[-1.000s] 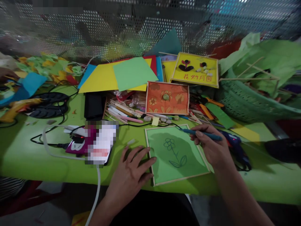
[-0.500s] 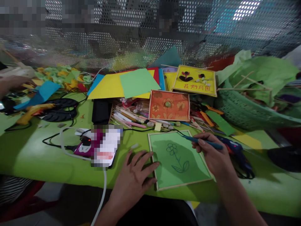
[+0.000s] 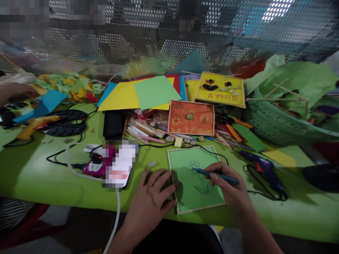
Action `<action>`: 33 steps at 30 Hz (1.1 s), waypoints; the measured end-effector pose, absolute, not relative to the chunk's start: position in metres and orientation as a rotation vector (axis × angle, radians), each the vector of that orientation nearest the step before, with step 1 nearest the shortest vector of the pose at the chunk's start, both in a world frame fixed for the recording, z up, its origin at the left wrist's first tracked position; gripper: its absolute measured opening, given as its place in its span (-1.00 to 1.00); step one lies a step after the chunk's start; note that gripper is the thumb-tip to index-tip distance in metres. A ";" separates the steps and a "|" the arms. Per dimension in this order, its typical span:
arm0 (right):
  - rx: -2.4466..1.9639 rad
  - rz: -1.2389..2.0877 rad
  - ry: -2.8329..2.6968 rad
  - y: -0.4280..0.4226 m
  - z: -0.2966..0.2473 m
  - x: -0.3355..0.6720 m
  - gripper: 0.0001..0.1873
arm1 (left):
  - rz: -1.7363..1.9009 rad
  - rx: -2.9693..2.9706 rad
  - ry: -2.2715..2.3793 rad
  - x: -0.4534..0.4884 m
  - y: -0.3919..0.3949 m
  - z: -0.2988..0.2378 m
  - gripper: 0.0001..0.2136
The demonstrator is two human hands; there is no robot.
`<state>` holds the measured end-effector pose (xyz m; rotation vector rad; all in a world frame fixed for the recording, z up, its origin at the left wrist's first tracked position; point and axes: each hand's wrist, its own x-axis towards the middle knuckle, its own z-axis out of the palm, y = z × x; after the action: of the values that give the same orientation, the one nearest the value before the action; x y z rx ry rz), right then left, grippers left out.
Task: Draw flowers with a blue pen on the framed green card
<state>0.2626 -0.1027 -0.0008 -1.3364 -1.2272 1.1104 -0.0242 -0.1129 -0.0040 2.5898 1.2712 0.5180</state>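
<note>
A green card [image 3: 185, 192] edged with thin wooden sticks lies near the table's front, bearing a drawn flower [image 3: 194, 165] with stem and leaves. My left hand [image 3: 155, 197] rests flat with fingers spread, its fingertips on the card's left edge. In my right hand [image 3: 229, 185] is a blue-green marker [image 3: 221, 177], pinched between thumb and fingers. The marker's tip is at the lower side of the flower head; whether it touches the card I cannot tell. My right hand covers the card's right part and some of the drawing.
A blue glue gun [image 3: 261, 164] with its cord lies at right, before a green basket [image 3: 286, 123]. Left are a phone [image 3: 122, 164] and a purple power strip [image 3: 95, 167]. Behind are an orange framed picture [image 3: 191, 118] and a yellow one [image 3: 219, 88]. Another person's hand [image 3: 16, 92] is far left.
My right hand has moved left and down with the marker, from the card's upper right to the drawn flower. My left hand has stayed in place. More of the glue gun shows.
</note>
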 end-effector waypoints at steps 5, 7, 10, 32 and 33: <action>-1.362 1.068 -1.210 -0.105 -0.001 0.265 -0.78 | 0.431 2.590 1.249 -0.024 -0.114 0.000 -0.61; -1.368 1.043 -1.217 -0.106 -0.002 0.265 -0.79 | 0.431 2.583 1.238 -0.025 -0.114 0.000 -0.63; -1.375 1.027 -1.236 -0.108 -0.002 0.266 -0.80 | 0.491 2.563 1.228 -0.026 -0.113 -0.001 -0.66; -1.405 1.047 -1.620 -0.100 0.021 0.237 -0.90 | 0.759 2.555 1.094 -0.034 -0.119 -0.004 -0.77; -1.409 1.044 -1.621 -0.099 0.022 0.236 -0.90 | 0.780 2.550 1.079 -0.035 -0.120 -0.004 -0.79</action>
<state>0.2363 -0.0994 0.0216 -1.4092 -1.6211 1.0438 -0.0349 -0.1201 -0.0040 2.5499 1.0787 0.7801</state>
